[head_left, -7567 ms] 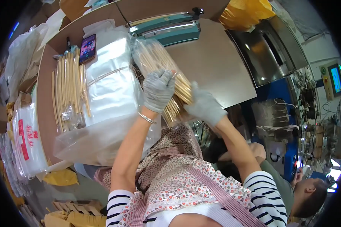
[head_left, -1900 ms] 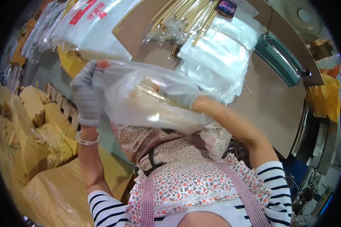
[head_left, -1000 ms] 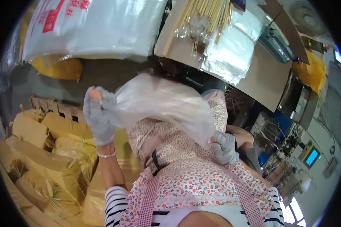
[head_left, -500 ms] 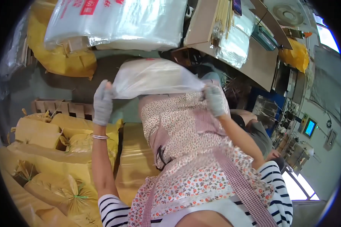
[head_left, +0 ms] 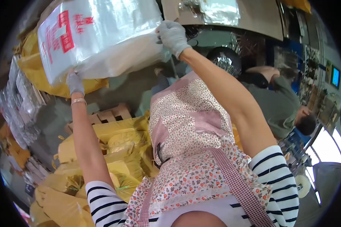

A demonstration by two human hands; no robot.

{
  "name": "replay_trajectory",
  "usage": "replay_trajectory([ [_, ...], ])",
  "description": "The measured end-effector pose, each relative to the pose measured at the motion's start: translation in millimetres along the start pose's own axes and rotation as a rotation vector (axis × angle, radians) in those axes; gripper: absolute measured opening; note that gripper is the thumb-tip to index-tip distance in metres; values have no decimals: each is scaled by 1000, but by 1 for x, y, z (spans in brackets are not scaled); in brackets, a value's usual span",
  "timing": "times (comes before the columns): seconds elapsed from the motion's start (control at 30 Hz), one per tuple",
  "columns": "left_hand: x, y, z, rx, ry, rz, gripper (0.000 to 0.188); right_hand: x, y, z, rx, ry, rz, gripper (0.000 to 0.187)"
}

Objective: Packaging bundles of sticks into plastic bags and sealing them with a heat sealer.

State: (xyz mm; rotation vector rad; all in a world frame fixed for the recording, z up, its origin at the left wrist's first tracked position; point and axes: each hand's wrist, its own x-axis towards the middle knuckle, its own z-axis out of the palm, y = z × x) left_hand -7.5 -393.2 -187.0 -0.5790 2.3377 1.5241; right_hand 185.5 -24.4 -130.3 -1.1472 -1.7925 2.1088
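A clear plastic bag (head_left: 129, 56) is stretched between my two gloved hands, against the near edge of a thick stack of clear plastic bags (head_left: 113, 19) with red print. At its left end my left hand (head_left: 75, 81) has its fingers closed on the plastic. My right hand (head_left: 173, 38), higher and farther out, is closed on the other end, by the stack's right corner. Glare and overlapping film blur where the held bag ends and the stack begins. Both arms reach forward over the flowered apron.
Tied yellow sacks (head_left: 121, 142) are piled at lower left, beside a wooden pallet (head_left: 111, 113). A cardboard box (head_left: 259, 17) with clear packets is at the far right. A co-worker (head_left: 276, 100) is low on the right, near machinery with a lit screen (head_left: 335, 76). Crumpled clear plastic (head_left: 19, 98) lies left.
Both hands have carried the bag forward and left, from before the apron to the printed stack. My right arm now stretches much farther out. The view has shifted too.
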Motion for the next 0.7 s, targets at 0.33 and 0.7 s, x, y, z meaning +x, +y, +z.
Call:
replay_trajectory([
  [0.33,-192,56,139,1022,-485,1299,75,-89,42,29,-759,-69,-374,23],
  [0.7,-5,26,172,792,-281,382,31,-121,150,-38,379,-130,-201,54],
])
